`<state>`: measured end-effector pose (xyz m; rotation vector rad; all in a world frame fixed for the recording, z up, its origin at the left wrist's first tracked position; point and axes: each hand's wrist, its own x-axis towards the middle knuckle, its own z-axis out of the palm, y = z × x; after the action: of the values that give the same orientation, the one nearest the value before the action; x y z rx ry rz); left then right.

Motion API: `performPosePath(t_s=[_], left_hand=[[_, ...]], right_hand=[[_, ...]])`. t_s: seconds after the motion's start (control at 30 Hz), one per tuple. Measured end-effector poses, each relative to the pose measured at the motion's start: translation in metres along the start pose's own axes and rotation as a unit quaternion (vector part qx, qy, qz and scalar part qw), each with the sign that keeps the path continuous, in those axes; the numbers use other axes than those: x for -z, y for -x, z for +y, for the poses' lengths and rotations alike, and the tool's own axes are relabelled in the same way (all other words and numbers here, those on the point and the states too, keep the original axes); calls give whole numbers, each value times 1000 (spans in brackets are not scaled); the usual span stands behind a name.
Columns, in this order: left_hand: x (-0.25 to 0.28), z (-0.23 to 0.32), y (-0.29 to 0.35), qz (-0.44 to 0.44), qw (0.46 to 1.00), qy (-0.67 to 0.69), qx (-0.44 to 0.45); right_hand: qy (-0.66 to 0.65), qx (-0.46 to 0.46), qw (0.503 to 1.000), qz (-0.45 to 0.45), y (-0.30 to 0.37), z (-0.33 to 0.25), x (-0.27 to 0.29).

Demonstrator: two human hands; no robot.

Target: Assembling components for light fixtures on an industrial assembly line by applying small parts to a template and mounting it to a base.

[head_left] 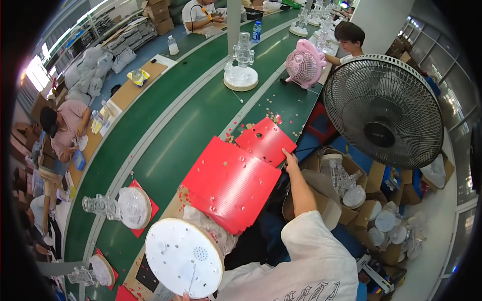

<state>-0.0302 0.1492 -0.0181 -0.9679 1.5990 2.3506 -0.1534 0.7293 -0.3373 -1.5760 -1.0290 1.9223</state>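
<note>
My right hand (pixel 290 159) grips the right edge of a small red plastic sheet (pixel 268 140), its thumb on top. That sheet overlaps a larger red ribbed sheet (pixel 226 175) dotted with small round bits. At the lower edge, my left hand (pixel 188 297) shows only its fingertips, closed at the rim of a round white base (pixel 175 256). The base is tilted with its underside towards me, showing screws, a patch of small holes and a thin wire. Crumpled clear plastic (pixel 208 226) lies behind the base.
Similar clear-topped bases (pixel 134 208) stand along the green conveyor (pixel 170 125). Loose red and tan discs lie beyond the sheets. A pink fan (pixel 305 64) and a large black fan (pixel 384 113) stand at right, above boxes (pixel 316 193) of parts. Other people work along the line.
</note>
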Motion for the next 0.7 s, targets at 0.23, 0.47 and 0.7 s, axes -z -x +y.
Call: performPosePath(t_s=[0.23,0.47,0.7], left_hand=[[2,-3,-10,-2,999,-12,-39],[-7,-8,-33,-63,997,-24,-35],[-22,-4,-33,-125,992,-5,-29]], right_hand=[[17,95,977,188,20,-12,-44],[-87,208,972,65,-10,-73,-17],[32,214,961,173,-21,-63,7]])
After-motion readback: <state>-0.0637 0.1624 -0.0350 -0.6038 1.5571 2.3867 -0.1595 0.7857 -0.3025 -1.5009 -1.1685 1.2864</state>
